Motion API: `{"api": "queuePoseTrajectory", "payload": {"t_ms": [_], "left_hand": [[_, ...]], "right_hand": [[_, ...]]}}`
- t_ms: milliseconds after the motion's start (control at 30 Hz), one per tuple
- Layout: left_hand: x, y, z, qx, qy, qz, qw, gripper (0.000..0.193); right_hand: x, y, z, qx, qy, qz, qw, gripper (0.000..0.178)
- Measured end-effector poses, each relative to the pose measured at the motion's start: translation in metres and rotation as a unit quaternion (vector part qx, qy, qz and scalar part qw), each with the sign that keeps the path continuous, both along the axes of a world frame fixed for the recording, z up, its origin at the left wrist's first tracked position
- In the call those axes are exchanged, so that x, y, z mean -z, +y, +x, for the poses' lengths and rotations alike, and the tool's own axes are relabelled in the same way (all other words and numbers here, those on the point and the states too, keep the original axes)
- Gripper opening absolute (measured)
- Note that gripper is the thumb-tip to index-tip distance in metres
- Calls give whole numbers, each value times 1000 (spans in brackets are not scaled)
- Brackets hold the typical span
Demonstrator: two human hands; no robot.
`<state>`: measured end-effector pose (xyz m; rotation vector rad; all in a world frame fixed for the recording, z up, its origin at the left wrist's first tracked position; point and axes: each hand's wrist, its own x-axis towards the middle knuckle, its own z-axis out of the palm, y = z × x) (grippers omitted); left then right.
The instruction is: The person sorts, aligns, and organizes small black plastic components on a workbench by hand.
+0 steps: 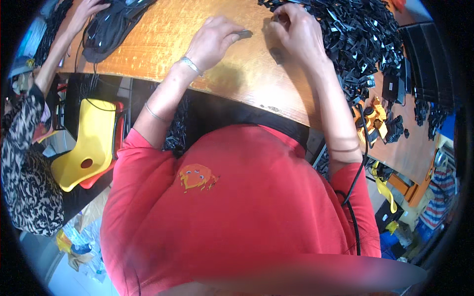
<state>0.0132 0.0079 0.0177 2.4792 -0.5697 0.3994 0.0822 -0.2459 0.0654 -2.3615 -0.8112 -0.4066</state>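
Note:
My left hand (212, 42) is over the wooden table, thumb and fingertips closed on a small black plastic piece (243, 34) that juts out to the right. To its right, my right hand (301, 34) is bent with its fingertips pinched together. Something dark shows between those fingers, too small and covered to name. A small dark piece (277, 55) lies on the table just below my right hand. Close by on the right spreads a big heap of small black plastic parts (363, 37).
A black mesh bag (111, 32) lies at the table's left, near another person's hand (86, 12). Orange-yellow parts (373, 121) and a black box (393, 88) sit at the right. A black cable (363, 163) hangs beside my right arm. A yellow chair (94, 138) stands at left.

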Motion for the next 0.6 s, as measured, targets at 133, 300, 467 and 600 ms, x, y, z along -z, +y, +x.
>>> {"api": "queuePoseTrajectory", "payload": {"t_ms": [133, 300, 467, 600], "left_hand": [[9, 5, -5, -37, -43, -4, 998, 26], [7, 11, -18, -83, -48, -18, 995, 27], [9, 9, -19, -95, -23, -23, 995, 18], [9, 10, -17, -87, -18, -29, 996, 18]], "right_hand": [[17, 6, -47, -30, 110, -9, 993, 21], [18, 12, -58, -28, 82, -89, 992, 16], [11, 20, -39, 12, 81, -145, 986, 19], [16, 33, -37, -2, 53, -35, 998, 25]]}}
